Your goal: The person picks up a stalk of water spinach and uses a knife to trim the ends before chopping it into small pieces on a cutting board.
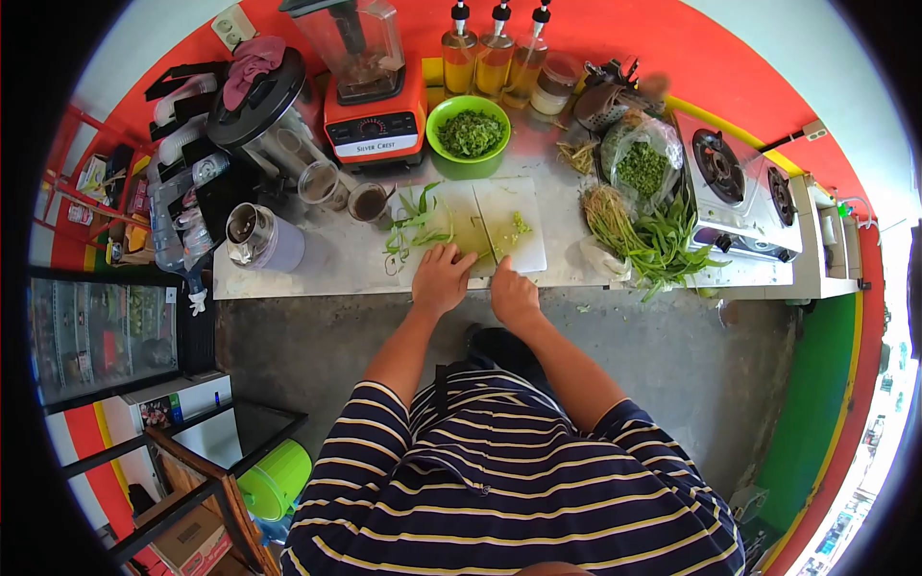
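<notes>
Right hand (516, 294) closed around the handle of a knife (485, 226) on the cutting board (534, 252).

The knife's long axis runs front to back, its tip aimed away from the person and slightly left; left hand (443, 278) lies beside it with fingers curled at the board's near edge, though whether it grips any stems I cannot tell. Counted on the tabletop (341, 257): one knife; one white board, with leafy stems (423, 213) on the left and chopped bits (520, 227) right of the blade; one green bowl (468, 167) of cut greens behind; three pump bottles (495, 65); one red-based blender (373, 132); one stove (749, 213) with two burners (718, 169).
</notes>
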Demonstrator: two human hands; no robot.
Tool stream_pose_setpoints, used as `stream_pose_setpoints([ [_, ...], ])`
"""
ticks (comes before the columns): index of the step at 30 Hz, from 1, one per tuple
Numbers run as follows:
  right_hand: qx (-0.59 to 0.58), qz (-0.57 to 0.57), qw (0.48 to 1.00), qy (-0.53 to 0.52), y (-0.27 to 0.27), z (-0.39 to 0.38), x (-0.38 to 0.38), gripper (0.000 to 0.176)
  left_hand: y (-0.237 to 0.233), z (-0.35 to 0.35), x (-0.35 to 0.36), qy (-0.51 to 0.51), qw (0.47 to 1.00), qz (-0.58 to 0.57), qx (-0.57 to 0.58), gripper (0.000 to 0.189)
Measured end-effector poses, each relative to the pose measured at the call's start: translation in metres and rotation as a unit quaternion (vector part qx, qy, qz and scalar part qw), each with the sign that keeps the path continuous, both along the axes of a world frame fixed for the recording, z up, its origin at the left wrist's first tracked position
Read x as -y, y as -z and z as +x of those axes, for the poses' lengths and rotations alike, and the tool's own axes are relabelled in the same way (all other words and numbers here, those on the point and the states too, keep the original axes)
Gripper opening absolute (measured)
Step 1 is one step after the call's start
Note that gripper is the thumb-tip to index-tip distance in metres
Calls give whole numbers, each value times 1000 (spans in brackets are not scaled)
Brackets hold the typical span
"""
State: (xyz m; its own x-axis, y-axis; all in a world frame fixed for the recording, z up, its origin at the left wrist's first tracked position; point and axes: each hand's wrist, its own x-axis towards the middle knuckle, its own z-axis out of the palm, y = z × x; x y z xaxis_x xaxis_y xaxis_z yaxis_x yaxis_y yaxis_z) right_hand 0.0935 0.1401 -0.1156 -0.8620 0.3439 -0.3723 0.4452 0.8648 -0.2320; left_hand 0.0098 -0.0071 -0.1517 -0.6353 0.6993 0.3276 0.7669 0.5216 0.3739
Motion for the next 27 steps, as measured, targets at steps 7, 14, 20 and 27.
stream_pose_setpoints([
  [7, -2, -6, 1000, -18, -3, -7, -4, 35, -1, 1, 0, -2, 1000, 5, -8, 31],
  [14, -12, 13, 1000, -20, -5, -9, -3, 31, 0, 2, -1, -8, 1000, 20, -11, 28],
  [20, -1, -15, 1000, -12, -9, -7, 1, 32, 2, 1, 0, -11, 998, 59, 1, 24],
  [27, -3, 1, 998, -61, -10, -21, -8, 38, 5, -1, -3, -20, 994, 102, 35, 16],
])
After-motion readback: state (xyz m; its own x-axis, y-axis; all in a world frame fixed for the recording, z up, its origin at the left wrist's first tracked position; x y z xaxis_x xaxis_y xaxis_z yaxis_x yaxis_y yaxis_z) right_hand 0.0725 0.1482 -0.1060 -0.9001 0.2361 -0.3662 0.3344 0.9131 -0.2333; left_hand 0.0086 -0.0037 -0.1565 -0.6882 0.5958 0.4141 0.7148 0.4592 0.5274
